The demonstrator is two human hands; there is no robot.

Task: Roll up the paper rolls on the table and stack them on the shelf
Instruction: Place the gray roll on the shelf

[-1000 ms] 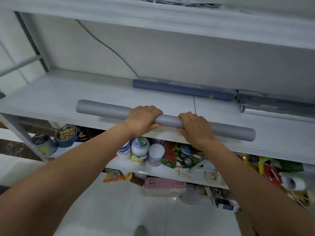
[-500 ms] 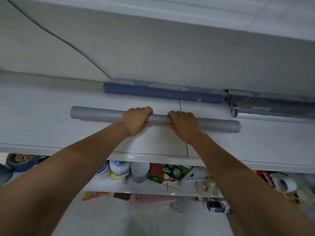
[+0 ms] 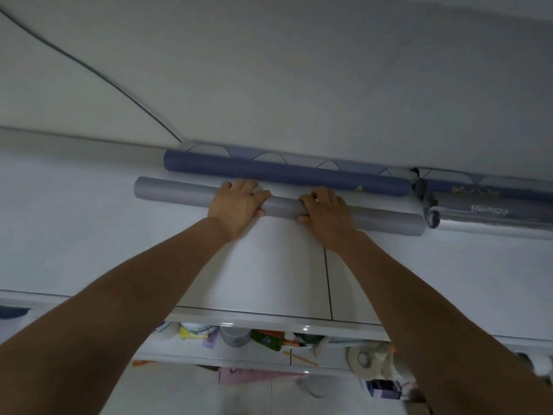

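**Both hands on the grey roll, far back on the shelf**

We see the grey paper roll (image 3: 284, 206) lying lengthwise on the white shelf (image 3: 89, 235), its left end a little farther back than its right. The left hand (image 3: 236, 202) and the right hand (image 3: 326, 212) both grip it near its middle. Their fingers curl over the top and their thumbs tuck in on the near side, with a short stretch of bare roll between them.

Just behind it, against the wall, lies a dark blue roll (image 3: 287, 173). The two run nearly parallel and close together, but we cannot tell whether they touch. To the right, a shiny silver roll (image 3: 493, 218) lies near the grey roll's right end.

A thin dark cable (image 3: 89, 70) runs down the wall toward the blue roll's left end. Below the shelf edge we make out a lower shelf (image 3: 179, 359) crowded with small items, among them a roll of tape (image 3: 362, 358) and a grey tub (image 3: 236, 336).
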